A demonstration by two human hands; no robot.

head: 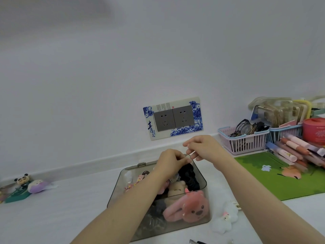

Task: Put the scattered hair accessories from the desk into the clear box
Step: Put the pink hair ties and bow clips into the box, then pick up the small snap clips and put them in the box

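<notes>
Two forearms reach in from the near edge over the clear box (116, 187), which sits mid-surface (70, 208). White fluffy clip (226, 218) lies on the surface just right of the box, outside it. Inside, nearest: pink plush clip (190, 207); behind it a beige plush piece (175, 189), then a black scrunchie (189, 175) against the far right wall. Small floral clips (133, 184) lie toward the left. Left hand (171, 162) is curled over the box's far rim, fingers pinched; right hand (202, 147) is just beyond, fingertips pinched. A thin pale item (190, 154) spans between them; too small to identify. Farther right: green mat (281, 175), pens (295, 148), pink basket (244, 141). Far left: panda trinkets (22, 180). Wall socket (173, 118) behind.
</notes>
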